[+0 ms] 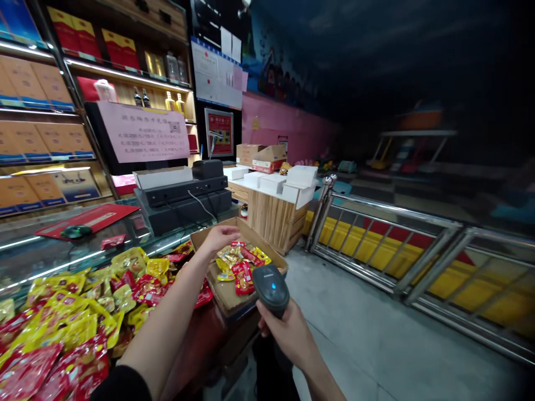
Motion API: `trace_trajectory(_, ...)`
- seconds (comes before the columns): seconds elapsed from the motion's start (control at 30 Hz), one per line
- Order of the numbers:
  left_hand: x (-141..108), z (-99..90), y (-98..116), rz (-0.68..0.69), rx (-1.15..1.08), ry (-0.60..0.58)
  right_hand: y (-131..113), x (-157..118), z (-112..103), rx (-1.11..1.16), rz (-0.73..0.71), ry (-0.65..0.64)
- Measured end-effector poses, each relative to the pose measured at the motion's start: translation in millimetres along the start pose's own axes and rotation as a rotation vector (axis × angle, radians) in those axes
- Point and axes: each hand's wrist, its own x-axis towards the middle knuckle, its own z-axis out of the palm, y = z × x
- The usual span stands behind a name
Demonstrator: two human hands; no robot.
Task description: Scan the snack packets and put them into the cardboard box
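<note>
My right hand (288, 328) is wrapped round the handle of a dark barcode scanner (271, 287), which has a small blue light on its top. Over the far left part of a cardboard box (225, 295) is my left hand (221, 236), its fingers stretched out and nothing visible in them. Several red and yellow snack packets (243, 278) lie inside the box. To the left of my left forearm, a large heap of similar snack packets (75, 317) covers the near counter.
A glass counter (25, 259) carries a red folder (96, 217), a dark mouse (76, 231) and black till equipment (184, 195). Behind it stand shelves of boxes and bottles. White boxes (271, 184) sit on a wooden counter; a metal railing (388, 239) runs along the right.
</note>
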Motion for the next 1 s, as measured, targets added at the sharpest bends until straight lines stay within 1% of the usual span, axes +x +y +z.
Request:
trace_trajectory(0.1, -8.0, 1.6, -6.1, -0.019, 0.005, -0.002, 5.9, -3.6, -4.4, 0.001, 0.0, 0.004)
trace_trajectory(0.17, -17.1, -5.2, -12.3, -0.034, 0.007, 0.015, 7.7, -5.2, -1.9, -0.005, 0.0, -0.018)
trace_trajectory(0.23, -28.2, -17.0, -19.1, -0.039, 0.007, 0.039, 8.3, -6.1, 4.1, -0.012, -0.001, -0.047)
trace_trajectory(0.33, -47.7, -42.2, -29.7, -0.036, 0.025, 0.116, 10.9, -6.5, 17.3, -0.032, -0.011, -0.096)
trace_trajectory(0.47, -77.0, -85.6, -44.7, -0.01, 0.112, 0.218, 20.0, -6.0, 38.7, -0.056, -0.021, -0.169)
trace_trajectory(0.57, -99.9, -119.0, -56.4, 0.0, 0.316, 0.302, 25.8, -5.2, 56.8, -0.066, -0.02, -0.22)
trace_trajectory(0.63, -114.4, -137.7, -63.8, -0.038, 0.488, 0.367, 27.9, -4.1, 69.5, -0.07, -0.013, -0.263)
trace_trajectory(0.7, -127.5, -151.9, -70.6, -0.09, 0.636, 0.421, 29.4, -2.5, 81.9, -0.076, 0.0, -0.301)
trace_trajectory(0.77, -139.0, -161.0, -76.5, -0.142, 0.744, 0.452, 31.7, -0.6, 93.2, -0.084, 0.008, -0.335)
trace_trajectory(0.83, -148.6, -165.7, -82.0, -0.174, 0.826, 0.457, 35.1, 1.1, 102.6, -0.088, 0.014, -0.364)
trace_trajectory(0.93, -158.6, -165.7, -90.3, -0.213, 0.939, 0.462, 40.4, 2.6, 112.5, -0.08, 0.014, -0.386)
trace_trajectory(1.0, -161.4, -161.9, -95.6, -0.273, 1.041, 0.469, 42.2, 2.8, 116.6, -0.063, 0.008, -0.389)
